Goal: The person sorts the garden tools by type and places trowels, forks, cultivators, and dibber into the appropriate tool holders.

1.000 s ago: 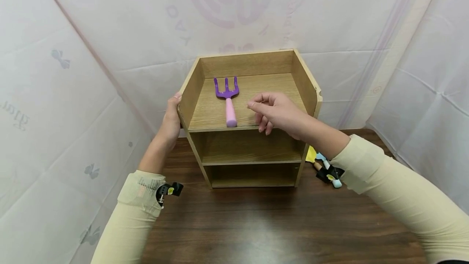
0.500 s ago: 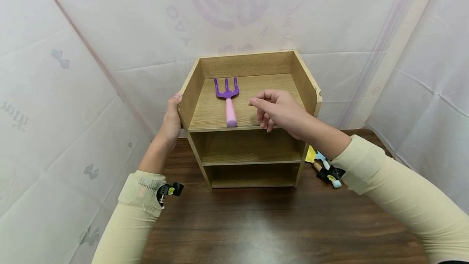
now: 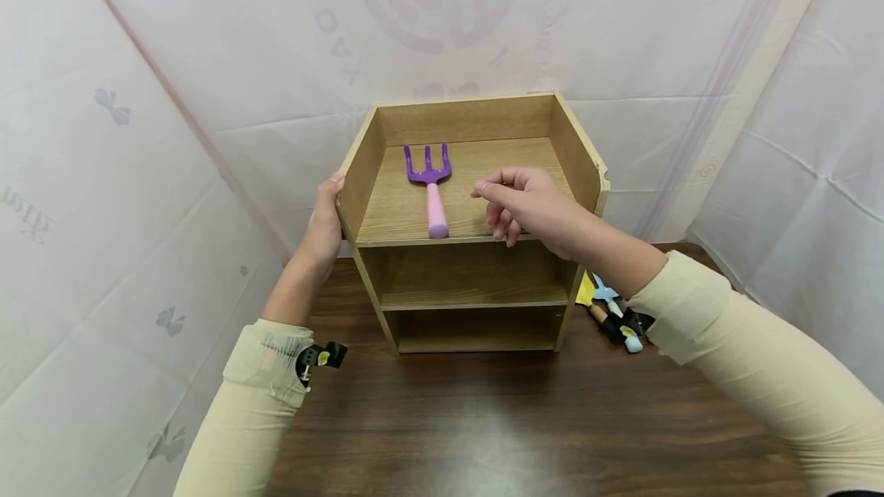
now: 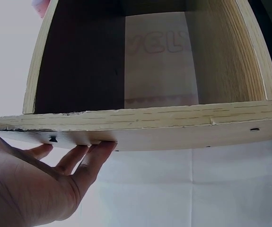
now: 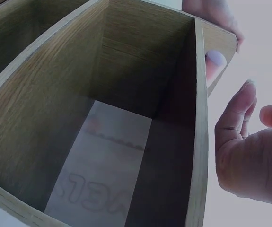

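On the shelf unit's top board, left of centre, we have the fork handle-end to the front edge, presumably for access; our left hand, fingers extended, apparently braces the side panel; our right hand, loosely curled, holds nothing.

The left sleeve and right sleeve are plain pale yellow-green, each ending in a broad, turned-back cuff. Faint fine lines mark the left cuff. A black wrist fitting beside it bears a yellow-green spot.
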`<state>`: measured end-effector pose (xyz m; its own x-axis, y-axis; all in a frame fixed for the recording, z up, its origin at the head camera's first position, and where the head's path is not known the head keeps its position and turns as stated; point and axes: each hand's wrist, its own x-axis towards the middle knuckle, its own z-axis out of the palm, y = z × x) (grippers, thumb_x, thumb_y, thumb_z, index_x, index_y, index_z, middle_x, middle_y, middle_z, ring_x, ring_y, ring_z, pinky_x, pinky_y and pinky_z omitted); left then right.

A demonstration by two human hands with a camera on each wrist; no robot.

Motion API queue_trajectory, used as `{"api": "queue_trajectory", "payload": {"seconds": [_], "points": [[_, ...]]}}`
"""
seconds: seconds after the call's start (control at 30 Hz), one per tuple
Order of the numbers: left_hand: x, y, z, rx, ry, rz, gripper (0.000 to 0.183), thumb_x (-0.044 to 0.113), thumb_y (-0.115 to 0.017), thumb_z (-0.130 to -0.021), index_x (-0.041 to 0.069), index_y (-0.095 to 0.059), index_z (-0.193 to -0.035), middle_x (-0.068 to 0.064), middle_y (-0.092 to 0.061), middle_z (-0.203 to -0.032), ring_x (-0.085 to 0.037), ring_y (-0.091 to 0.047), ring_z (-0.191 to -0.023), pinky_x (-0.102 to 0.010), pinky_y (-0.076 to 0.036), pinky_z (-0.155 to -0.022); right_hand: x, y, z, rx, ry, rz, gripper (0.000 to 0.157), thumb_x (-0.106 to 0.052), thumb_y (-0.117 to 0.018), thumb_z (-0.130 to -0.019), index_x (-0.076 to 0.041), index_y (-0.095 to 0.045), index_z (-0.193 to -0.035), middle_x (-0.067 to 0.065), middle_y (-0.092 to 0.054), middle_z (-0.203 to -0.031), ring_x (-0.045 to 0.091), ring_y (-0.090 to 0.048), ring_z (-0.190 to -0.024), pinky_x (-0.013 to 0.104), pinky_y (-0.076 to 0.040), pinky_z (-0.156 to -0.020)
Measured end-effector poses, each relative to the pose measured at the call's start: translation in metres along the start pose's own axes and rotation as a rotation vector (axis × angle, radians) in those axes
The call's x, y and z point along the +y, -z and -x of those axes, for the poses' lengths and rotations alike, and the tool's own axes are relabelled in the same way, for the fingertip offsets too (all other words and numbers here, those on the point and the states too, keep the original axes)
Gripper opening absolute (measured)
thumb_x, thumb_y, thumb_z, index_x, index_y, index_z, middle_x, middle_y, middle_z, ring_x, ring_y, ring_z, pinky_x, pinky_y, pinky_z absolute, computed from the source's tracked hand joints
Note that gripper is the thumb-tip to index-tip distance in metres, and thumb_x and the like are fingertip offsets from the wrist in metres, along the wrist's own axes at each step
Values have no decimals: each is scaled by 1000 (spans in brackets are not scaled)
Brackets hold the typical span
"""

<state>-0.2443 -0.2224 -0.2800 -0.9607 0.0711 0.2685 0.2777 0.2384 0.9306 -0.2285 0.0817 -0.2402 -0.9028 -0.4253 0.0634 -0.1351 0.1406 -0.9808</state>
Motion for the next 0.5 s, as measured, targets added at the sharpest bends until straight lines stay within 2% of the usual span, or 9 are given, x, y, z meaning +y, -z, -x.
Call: {"api": "queue_trajectory", "payload": {"seconds": [0.2, 0.5], "points": [[1, -2, 1, -3, 7, -6, 57, 48, -16, -96, 28, -32, -147, -15, -40, -124, -23, -42, -107, -35, -30, -92, -3, 7, 3, 32, 12, 4, 33, -33, -56, -97, -4, -59, -113, 8, -57, -75, 20, -59, -59, 32, -50, -51], [2, -5, -1, -19, -1, 8, 57, 46, -16, -96, 24, -32, -147, -16, -39, -127, -24, -41, -109, -35, -30, -93, 1, 17, 4, 75, 14, 63, 37, -34, -57, -96, -2, -58, -113, 10, -61, -83, 27, -67, -76, 37, -55, -58]]}}
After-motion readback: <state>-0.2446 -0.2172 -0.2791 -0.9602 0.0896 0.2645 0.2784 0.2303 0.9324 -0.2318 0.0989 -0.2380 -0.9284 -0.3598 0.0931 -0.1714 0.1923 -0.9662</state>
